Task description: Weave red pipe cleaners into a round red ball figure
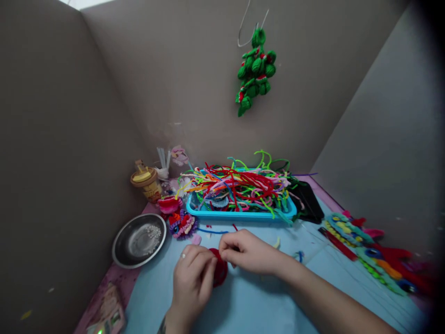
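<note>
A round, fuzzy red piece is in the middle of the blue work surface, partly hidden by my fingers. My left hand, with a ring on one finger, is closed on its left edge. Just at its upper right, the fingers of my right hand are pinched together, and whatever is between them is too small to make out. Close to my hands lie a small pink scrap and a bunched, multicoloured fuzzy piece.
Behind my hands stands a blue tray heaped with coloured pipe cleaners. At left are a metal bowl with small clear beads and a brown cup. Colourful fuzzy crafts lie right. A green craft hangs on the back wall.
</note>
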The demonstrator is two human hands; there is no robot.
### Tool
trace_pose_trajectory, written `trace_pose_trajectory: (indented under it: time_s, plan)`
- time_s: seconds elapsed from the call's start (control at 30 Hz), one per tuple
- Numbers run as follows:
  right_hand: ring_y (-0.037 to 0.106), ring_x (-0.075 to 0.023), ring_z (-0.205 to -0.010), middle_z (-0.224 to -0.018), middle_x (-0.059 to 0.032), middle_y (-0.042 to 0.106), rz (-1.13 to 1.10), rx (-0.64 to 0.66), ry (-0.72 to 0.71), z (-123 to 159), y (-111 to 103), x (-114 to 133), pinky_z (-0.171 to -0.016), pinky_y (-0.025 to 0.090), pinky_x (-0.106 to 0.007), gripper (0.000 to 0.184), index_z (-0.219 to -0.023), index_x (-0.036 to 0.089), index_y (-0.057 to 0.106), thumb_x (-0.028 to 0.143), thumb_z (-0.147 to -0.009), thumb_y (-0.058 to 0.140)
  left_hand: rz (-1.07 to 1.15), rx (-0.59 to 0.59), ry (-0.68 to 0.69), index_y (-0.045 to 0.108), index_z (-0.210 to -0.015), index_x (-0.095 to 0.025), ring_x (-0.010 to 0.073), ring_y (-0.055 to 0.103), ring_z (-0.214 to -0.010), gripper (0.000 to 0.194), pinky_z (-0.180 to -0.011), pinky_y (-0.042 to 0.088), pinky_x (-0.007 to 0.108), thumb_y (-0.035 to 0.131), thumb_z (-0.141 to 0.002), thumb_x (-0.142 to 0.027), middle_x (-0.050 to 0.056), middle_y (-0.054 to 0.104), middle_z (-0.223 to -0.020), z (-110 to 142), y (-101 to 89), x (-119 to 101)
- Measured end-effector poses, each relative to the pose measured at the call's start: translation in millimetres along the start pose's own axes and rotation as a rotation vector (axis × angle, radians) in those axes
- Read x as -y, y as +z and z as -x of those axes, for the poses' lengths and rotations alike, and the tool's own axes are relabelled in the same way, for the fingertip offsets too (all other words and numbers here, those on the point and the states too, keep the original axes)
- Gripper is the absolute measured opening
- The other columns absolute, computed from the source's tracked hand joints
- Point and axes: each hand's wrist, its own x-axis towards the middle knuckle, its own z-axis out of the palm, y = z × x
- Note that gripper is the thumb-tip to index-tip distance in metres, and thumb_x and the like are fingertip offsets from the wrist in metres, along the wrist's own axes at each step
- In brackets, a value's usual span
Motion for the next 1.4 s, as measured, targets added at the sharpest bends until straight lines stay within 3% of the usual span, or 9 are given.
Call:
trace_pose_trajectory:
  time_s: [0.13, 0.23, 0.6, 0.7, 0.83, 1.0, 1.13, 1.23, 1.4]
  plan:
    - [0.051, -0.0116, -0.063, -0.067, 0.0001, 0.060, 0.322, -0.200, -0.267, -0.3, 6.0, -5.9, -0.060, 0.033, -0.022, 0.014, -0.072, 0.017, 0.058, 0.011, -0.079, 0.047, 0.507, 0.012, -0.520, 0.051, -0.059, -0.016, 0.0108, 0.042, -0.055, 0.025, -0.054, 0.033, 0.023, 0.055, -0.080, -0.027, -0.001, 0.046, -0.057, 0.5, 5.9, -6.8]
    - [0.045, -0.0137, -0.061, -0.061, -0.0009, 0.056, 0.627, -0.333, -0.493, -0.6, 10.4, -12.0, -0.059, 0.027, -0.026, 0.016, -0.073, 0.017, 0.057, 0.012, -0.079, 0.044, 0.979, 0.002, -0.774, 0.049, -0.057, -0.015, 0.0065, 0.029, -0.047, 0.024, -0.046, 0.024, 0.019, 0.061, -0.073, -0.029, -0.004, 0.040, -0.052, 1.2, 9.6, -8.5]
    - [0.036, -0.0146, -0.056, -0.054, 0.0000, 0.047, 0.889, -0.475, -0.762, -1.7, 14.1, -13.2, -0.055, 0.019, -0.031, 0.021, -0.072, 0.016, 0.054, 0.014, -0.086, 0.039, 1.637, -0.016, -1.068, 0.050, -0.058, -0.011, 0.0016, 0.026, -0.047, 0.029, -0.039, 0.014, 0.012, 0.077, -0.056, -0.021, -0.004, 0.040, -0.057, -4.9, 9.8, -13.6]
    - [0.037, -0.0153, -0.055, -0.054, -0.0009, 0.049, 0.890, -0.469, -0.771, -1.0, 12.5, -14.4, -0.054, 0.020, -0.031, 0.021, -0.073, 0.016, 0.056, 0.014, -0.084, 0.038, 1.541, 0.059, -1.026, 0.050, -0.060, -0.012, 0.0023, 0.027, -0.047, 0.029, -0.039, 0.015, 0.013, 0.075, -0.061, -0.026, -0.004, 0.039, -0.058, -4.1, 10.8, -11.9]
    - [0.042, -0.0147, -0.056, -0.055, -0.0011, 0.052, 0.760, -0.404, -0.632, -1.3, 10.5, -16.7, -0.055, 0.026, -0.029, 0.018, -0.070, 0.018, 0.055, 0.015, -0.081, 0.041, 1.017, 0.059, -0.828, 0.055, -0.068, -0.014, 0.0066, 0.037, -0.050, 0.026, -0.046, 0.031, 0.017, 0.063, -0.076, -0.038, -0.003, 0.044, -0.057, -1.5, 9.2, -6.4]
    - [0.051, -0.0123, -0.061, -0.063, -0.0008, 0.059, 0.407, -0.222, -0.399, -1.6, 8.9, -11.2, -0.062, 0.037, -0.023, 0.017, -0.072, 0.017, 0.057, 0.013, -0.081, 0.044, 0.252, -0.158, -0.337, 0.066, -0.091, -0.022, 0.0178, 0.057, -0.078, 0.016, -0.067, 0.044, 0.027, 0.063, -0.076, -0.025, 0.005, 0.063, -0.089, 3.7, 3.6, 0.6]
    - [0.050, -0.0098, -0.058, -0.062, 0.0020, 0.057, 0.151, -0.090, -0.203, -1.9, 7.2, -5.1, -0.056, 0.037, -0.018, 0.015, -0.069, 0.016, 0.059, 0.009, -0.076, 0.047, 0.032, -0.157, -0.070, 0.068, -0.088, -0.025, 0.0189, 0.060, -0.082, 0.018, -0.074, 0.045, 0.029, 0.059, -0.076, -0.015, 0.005, 0.066, -0.088, 5.8, -0.3, 4.4]
    - [0.050, -0.0092, -0.058, -0.062, 0.0022, 0.057, 0.096, -0.052, -0.171, -2.5, 5.2, -5.6, -0.055, 0.037, -0.017, 0.015, -0.070, 0.016, 0.059, 0.009, -0.076, 0.047, 0.048, -0.106, -0.122, 0.067, -0.080, -0.023, 0.0184, 0.059, -0.077, 0.011, -0.072, 0.043, 0.029, 0.058, -0.078, -0.017, 0.004, 0.065, -0.081, 3.9, -1.4, 2.1]
    - [0.049, -0.0125, -0.062, -0.061, 0.0000, 0.056, 0.473, -0.165, -0.455, -3.8, 2.7, -14.7, -0.061, 0.034, -0.023, 0.015, -0.068, 0.018, 0.057, 0.010, -0.075, 0.046, 0.483, -0.008, -0.540, 0.055, -0.059, -0.017, 0.0128, 0.047, -0.055, 0.026, -0.054, 0.036, 0.024, 0.058, -0.078, -0.035, 0.000, 0.052, -0.058, 0.8, 5.0, -4.4]
